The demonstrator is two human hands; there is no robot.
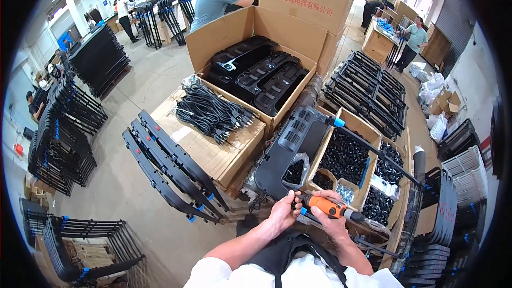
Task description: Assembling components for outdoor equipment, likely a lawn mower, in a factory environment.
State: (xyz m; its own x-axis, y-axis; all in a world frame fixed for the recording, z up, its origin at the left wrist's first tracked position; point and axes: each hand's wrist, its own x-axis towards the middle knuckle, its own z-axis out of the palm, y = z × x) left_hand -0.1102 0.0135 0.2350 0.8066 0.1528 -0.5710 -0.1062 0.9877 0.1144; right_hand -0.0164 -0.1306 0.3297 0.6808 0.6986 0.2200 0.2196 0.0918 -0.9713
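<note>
My right hand (332,221) is wrapped round an orange and black power screwdriver (323,206), its front end pointing left. Close to that front end, the fingers of my left hand (284,211) are closed in a pinch around something small and dark that I cannot make out. Just beyond both hands lies a long black plastic housing (294,140) with vent slots, part of a frame with black tubes and blue end caps (338,122). A clear plastic bag of small dark parts (296,172) rests against the housing.
Cardboard bins of small black parts (345,154) stand at the right. Beyond the housing, black cables (210,109) lie on a box (234,162) beside a large open carton (226,40) of black covers. Curved black frames (168,154) lean at left. Other people work farther off.
</note>
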